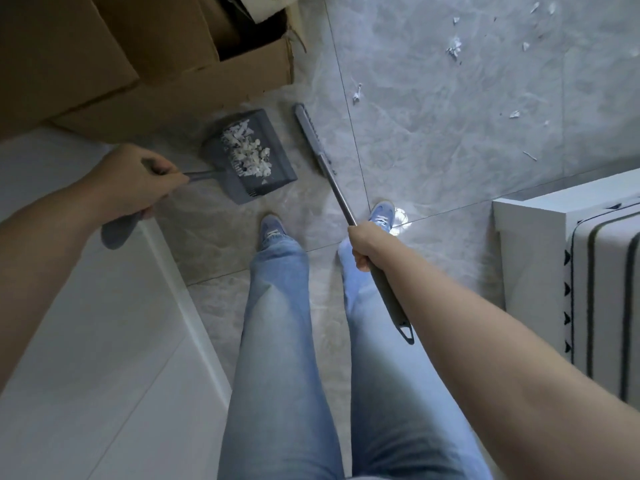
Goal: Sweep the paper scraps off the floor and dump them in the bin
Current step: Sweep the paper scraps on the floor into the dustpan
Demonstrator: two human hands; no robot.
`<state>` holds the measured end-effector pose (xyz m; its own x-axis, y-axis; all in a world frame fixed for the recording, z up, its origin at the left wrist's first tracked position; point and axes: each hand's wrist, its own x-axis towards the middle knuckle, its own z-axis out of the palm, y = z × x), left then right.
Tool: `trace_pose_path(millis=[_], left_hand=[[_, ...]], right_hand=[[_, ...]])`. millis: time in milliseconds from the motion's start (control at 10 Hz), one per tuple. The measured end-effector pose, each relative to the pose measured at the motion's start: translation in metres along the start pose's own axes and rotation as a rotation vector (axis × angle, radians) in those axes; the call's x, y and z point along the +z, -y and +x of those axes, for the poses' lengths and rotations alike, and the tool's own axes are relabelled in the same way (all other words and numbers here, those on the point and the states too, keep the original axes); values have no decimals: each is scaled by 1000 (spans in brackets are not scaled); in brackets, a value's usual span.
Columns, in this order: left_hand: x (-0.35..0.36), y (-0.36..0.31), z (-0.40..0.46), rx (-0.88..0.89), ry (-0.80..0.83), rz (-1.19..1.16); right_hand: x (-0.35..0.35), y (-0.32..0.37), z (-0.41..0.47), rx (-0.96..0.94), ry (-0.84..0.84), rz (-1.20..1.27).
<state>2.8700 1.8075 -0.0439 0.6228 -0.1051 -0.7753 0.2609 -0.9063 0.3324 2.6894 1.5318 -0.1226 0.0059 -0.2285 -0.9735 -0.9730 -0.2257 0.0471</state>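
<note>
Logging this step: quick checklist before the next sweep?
1. Left hand gripping dustpan handle: ok.
2. Right hand gripping broom handle: ok.
3. Collected scraps sitting inside the pan: ok.
4. Floor cleared: not ok, loose scraps remain on the tiles at upper right.
5. Broom head near those scraps: not ok, it is beside the pan.
6. Bin located: cannot tell; only an open cardboard box shows.

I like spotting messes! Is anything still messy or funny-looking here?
Yes. White paper scraps still lie scattered on the floor past the broom, though the dustpan already holds a pile.
</note>
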Motion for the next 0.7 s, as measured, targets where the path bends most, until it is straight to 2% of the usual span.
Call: trace_pose_path(millis=[200, 400, 700], left_hand=[[24, -55, -15, 18, -39, 6], [62, -120, -19, 21, -81, 6], [87, -190, -3, 25, -116, 43]], right_hand=[[-68, -19, 1, -118, -60, -145], [-150, -25, 6, -115, -24, -137], [-227, -10, 20, -77, -136, -65]])
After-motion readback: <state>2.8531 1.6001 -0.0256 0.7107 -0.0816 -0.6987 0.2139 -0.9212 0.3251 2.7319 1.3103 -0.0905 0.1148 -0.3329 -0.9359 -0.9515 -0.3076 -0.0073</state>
